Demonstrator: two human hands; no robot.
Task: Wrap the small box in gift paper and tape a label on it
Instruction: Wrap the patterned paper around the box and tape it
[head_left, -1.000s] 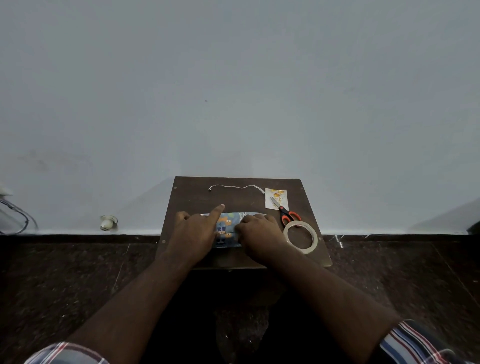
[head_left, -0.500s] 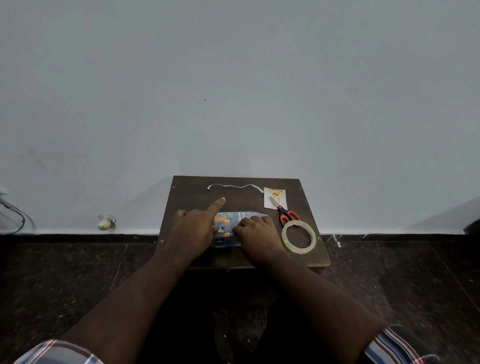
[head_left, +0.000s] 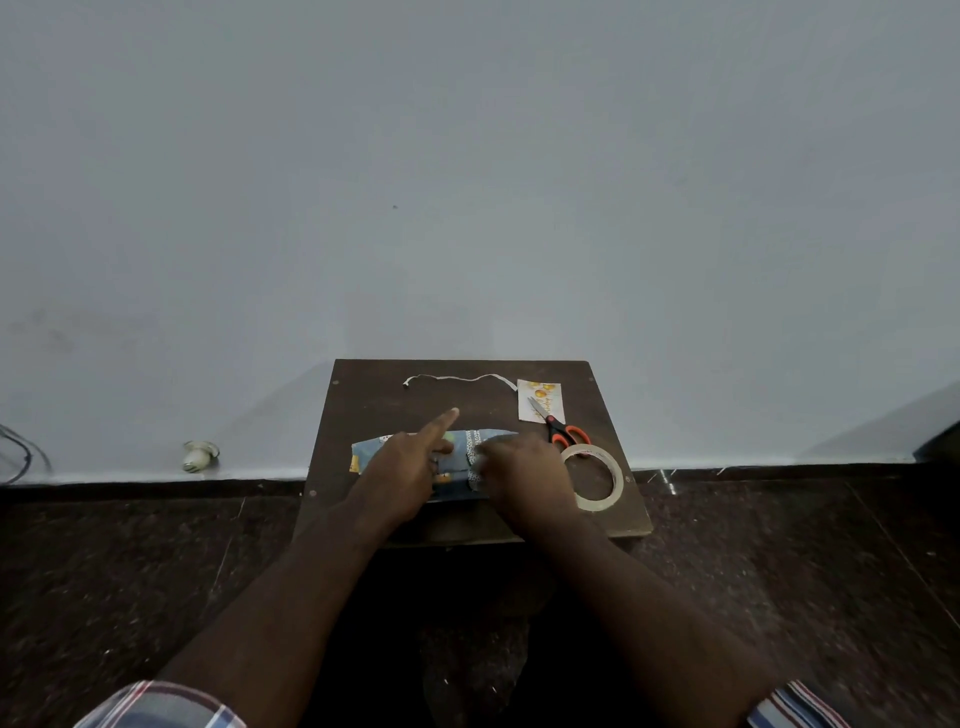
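— Hands are both down on the gift paper (head_left: 457, 457): the left hand (head_left: 402, 467) lies on it with the forefinger stuck out straight, and the right hand (head_left: 524, 475) has its fingers curled, pinching the paper's edge.

— Where's the small box?

— Under the paper, between the hands, mid-counter (head_left: 358, 405); I can't see it bare.

— Anything shifted?

— More paper shows left of the left hand than a second ago, so I'd say the wrap is being drawn over the box.

— And the rest?

— Just right of the paper, the tape roll (head_left: 597, 478); beyond that the scissors (head_left: 558, 428), then the label (head_left: 540, 397) and a white strip (head_left: 457, 379), untouched.
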